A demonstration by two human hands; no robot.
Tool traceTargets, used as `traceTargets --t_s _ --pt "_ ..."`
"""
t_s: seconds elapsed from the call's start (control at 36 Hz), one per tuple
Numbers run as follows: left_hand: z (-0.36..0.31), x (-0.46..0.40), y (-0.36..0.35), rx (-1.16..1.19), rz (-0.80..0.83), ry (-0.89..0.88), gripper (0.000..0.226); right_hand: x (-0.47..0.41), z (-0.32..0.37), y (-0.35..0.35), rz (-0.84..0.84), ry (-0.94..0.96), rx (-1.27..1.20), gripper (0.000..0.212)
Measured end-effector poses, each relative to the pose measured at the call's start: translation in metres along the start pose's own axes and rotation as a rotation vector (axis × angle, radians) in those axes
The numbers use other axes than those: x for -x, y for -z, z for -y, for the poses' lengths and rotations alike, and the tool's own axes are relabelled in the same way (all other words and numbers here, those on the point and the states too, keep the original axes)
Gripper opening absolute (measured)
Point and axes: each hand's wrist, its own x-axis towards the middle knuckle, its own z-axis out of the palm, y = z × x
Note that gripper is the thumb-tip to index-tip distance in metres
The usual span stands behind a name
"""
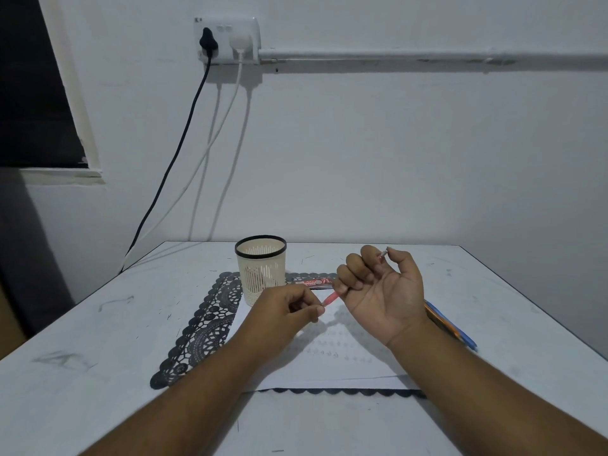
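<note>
Currently I see the left hand (289,311) pinching a red pen (330,297). The right hand (381,291) pinches a tiny grey piece (383,253)

Cup basket (261,274) stands ahead; pens (450,327) flank right; left tabletop (82,324) seems passable.

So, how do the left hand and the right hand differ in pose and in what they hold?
The left hand shows its back; the right hand is turned palm up. The left hand pinches the low end of a red stick; the right hand pinches a small grey piece at its raised fingertips. Both are above the white paper, fingers curled.
</note>
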Motion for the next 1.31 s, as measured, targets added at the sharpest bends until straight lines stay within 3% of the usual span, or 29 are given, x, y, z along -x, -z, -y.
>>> traceTargets --t_s 1.31 --pt "-0.0021 0.0009 -0.0005 -0.020 0.016 0.019 0.018 -0.0021 -0.0002 0.0044 0.045 -0.007 0.045 0.031"
